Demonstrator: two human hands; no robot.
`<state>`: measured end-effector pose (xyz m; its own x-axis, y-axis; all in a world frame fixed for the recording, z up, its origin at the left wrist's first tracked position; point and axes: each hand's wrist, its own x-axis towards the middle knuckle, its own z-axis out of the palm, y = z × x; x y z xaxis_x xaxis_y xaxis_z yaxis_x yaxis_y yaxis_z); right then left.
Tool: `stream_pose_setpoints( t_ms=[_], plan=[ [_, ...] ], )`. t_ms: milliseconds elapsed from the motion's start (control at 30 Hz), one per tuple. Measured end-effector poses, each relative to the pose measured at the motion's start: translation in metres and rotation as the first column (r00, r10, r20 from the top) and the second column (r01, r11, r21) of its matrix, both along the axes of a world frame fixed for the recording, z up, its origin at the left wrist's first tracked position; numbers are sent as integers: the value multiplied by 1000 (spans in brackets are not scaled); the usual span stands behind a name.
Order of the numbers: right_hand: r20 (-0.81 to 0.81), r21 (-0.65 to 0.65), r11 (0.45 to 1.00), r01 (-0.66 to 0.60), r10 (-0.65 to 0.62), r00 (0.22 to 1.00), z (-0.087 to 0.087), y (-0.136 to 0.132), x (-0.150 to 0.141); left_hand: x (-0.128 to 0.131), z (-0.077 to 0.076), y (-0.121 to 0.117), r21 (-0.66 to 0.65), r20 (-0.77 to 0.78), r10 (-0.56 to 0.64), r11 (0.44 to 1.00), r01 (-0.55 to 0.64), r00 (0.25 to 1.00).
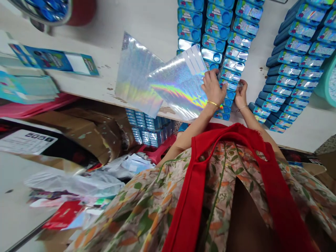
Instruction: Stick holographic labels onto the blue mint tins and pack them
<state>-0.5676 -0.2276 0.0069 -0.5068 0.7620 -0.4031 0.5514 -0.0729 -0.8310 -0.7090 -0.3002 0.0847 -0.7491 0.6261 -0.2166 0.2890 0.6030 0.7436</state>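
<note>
Long rows of small blue boxes [215,42] with shiny labels stand on the white table. My left hand [214,87] rests over the near part of these rows, thumb apart from the fingers, beside the corner of a holographic sticker sheet [178,80] with white strips. On the right side of the same rows, my right hand [240,94] has its fingers pinched together against a box's edge; what lies between them is too small to make out. A second holographic sheet [139,73] lies partly under the first. The nearest boxes [222,115] have plain blue tops.
More labelled blue boxes [288,70] stand in rows at the right, near a turquoise tub [329,80]. A red pot [82,12] holding blue pieces is at the upper left. Flat printed cartons [55,59] lie at the left. Cardboard [86,129] and wrapped boxes [149,127] sit below the table edge.
</note>
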Motion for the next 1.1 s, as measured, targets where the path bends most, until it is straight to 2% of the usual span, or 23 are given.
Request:
stream_pose_setpoints(
  t_ms=[67, 100, 167, 233, 300, 367, 433, 500, 600, 700, 833, 900, 967, 1100],
  plan=[
    [64, 118, 990, 71, -79, 995, 19, 11, -6, -6, 4, -1, 54, -17, -34, 998, 35, 999],
    [72, 198, 975, 99, -115, 991, 33, 17, -11, -13, 7, -4, 85, -24, -54, 995, 55, 998],
    [42, 384, 920, 78, -102, 994, 66, 28, -26, -39, 12, -15, 150, -49, -73, 985, 80, 996],
    [41, 535, 841, -78, 66, 997, 95, 33, -51, -76, 13, -31, 203, -103, -43, 977, 63, 994],
    [129, 601, 736, -313, 296, 946, 111, 31, -84, -117, 9, -45, 208, -168, 24, 978, 12, 985],
    [250, 577, 628, -521, 471, 846, 112, 22, -119, -152, 1, -52, 147, -206, 52, 989, -21, 977],
    [330, 507, 574, -643, 560, 760, 102, 13, -150, -173, -7, -49, 52, -207, -13, 998, 24, 978],
    [328, 449, 596, -666, 584, 743, 88, 6, -169, -182, -14, -40, -15, -184, -109, 994, 108, 977],
    [225, 401, 685, -608, 569, 791, 74, 4, -178, -180, -20, -28, -5, -136, -153, 988, 154, 979],
    [187, 348, 733, -584, 556, 810, 72, 6, -175, -174, -22, -24, 2, -90, -143, 990, 144, 986],
    [196, 321, 744, -586, 554, 809, 78, 6, -173, -166, -17, -27, -16, -79, -145, 989, 144, 986],
    [202, 329, 731, -598, 564, 801, 80, 6, -174, -158, -6, -32, -7, -84, -144, 990, 144, 986],
    [226, 330, 720, -610, 567, 792, 82, 7, -177, -144, 12, -41, -3, -98, -145, 989, 145, 985],
    [254, 299, 712, -635, 582, 773, 86, 14, -179, -105, 63, -68, 2, -112, -125, 992, 126, 986]
  ],
)
